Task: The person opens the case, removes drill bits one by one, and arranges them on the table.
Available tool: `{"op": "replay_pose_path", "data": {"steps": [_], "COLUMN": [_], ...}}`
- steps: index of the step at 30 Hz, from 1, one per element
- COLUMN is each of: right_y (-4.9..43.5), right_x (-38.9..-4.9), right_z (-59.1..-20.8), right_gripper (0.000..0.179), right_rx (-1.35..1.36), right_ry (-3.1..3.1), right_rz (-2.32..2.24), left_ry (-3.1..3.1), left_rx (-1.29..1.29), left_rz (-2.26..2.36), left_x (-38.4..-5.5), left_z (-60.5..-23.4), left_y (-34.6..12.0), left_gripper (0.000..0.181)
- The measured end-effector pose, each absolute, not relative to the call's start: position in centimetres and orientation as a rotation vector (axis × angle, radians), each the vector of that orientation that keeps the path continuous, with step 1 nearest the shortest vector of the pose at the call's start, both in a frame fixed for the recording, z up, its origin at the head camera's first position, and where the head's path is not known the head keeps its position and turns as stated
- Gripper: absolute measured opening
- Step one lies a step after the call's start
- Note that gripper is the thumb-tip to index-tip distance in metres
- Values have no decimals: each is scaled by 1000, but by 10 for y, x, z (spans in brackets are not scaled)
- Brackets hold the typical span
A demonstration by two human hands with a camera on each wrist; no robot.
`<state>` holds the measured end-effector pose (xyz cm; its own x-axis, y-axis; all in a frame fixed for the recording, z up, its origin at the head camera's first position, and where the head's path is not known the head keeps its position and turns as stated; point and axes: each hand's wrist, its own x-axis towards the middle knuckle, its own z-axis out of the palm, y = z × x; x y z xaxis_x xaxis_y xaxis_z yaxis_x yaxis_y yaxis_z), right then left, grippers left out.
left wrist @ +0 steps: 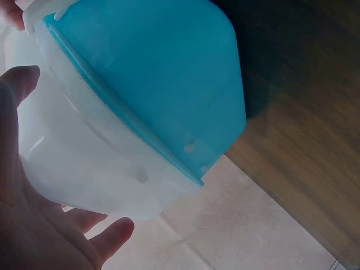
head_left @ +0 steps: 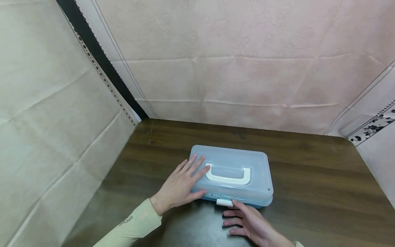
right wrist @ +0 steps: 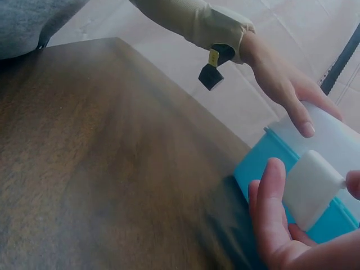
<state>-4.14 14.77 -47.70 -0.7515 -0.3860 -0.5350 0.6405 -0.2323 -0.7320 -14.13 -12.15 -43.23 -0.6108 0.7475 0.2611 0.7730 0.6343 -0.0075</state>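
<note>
A plastic storage box with a cloudy translucent lid and a blue base lies on the table, its lid down. On top is a white carry handle; a white latch sits at the front edge. My left hand rests on the lid's left part with fingers spread, fingertips right at the handle's left end. At the front, my right hand touches the latch's right end with the thumb. Its other fingers extend loosely below, and in the right wrist view they overlap the latch.
Dark wood-grain table lies under the box. Pale patterned cloth hangs behind it, with more cloth at the left and right sides. A black strip runs down the left corner.
</note>
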Motion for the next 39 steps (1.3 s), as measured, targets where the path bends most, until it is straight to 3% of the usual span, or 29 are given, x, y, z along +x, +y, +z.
{"op": "replay_pose_path", "data": {"steps": [16, 26, 39], "right_y": [154, 158, 161], "right_x": [-41, -42, -42], "right_z": [-484, -487, -494], "right_gripper": [59, 41, 41], "right_rx": [261, 192, 154], "right_ry": [1430, 1451, 1492], "right_rz": [-1989, -2001, -1983], "left_ry": [-2671, -2671, -2673], "left_rx": [-1240, -1243, -1244], "left_rz": [-191, -193, -177], "left_x": [-139, -140, -140], "left_z": [-432, -430, -431], "left_y": [-120, -120, -120], "left_gripper": [73, 74, 74]}}
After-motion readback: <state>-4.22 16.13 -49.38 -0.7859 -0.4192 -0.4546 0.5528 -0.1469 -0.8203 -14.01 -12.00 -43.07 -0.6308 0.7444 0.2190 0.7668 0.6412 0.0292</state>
